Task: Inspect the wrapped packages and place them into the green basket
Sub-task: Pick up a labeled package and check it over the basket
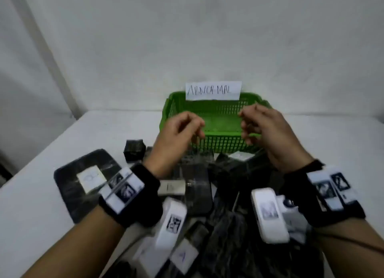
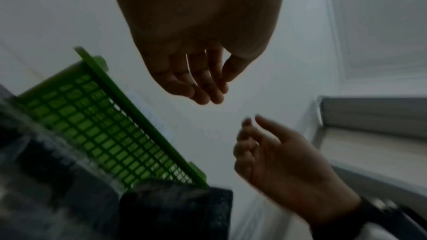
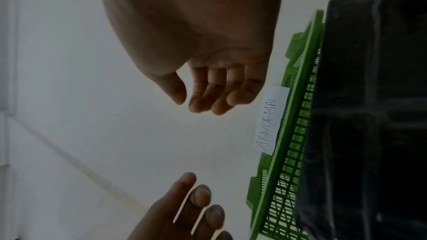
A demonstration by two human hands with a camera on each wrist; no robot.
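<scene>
The green basket [image 1: 218, 141] stands at the back of the table, and the part of its floor I can see is bare. Both hands hover over its near rim, a gap apart, palms facing each other. My left hand [image 1: 187, 128] has loosely curled fingers and holds nothing, as does my right hand [image 1: 251, 128]. Both wrist views confirm this: left hand [image 2: 217, 87] with the right hand [image 2: 254, 143] opposite, and right hand [image 3: 198, 101] with the left hand's fingers [image 3: 196, 203] below. Several black wrapped packages [image 1: 197, 186] lie piled under my wrists, in front of the basket.
A paper label reading ABNORMAL [image 1: 213, 90] stands on the basket's far rim against the wall. A flat black package with a white sticker [image 1: 87, 180] and a small black cube [image 1: 134, 151] lie to the left on the white table [image 1: 31, 205].
</scene>
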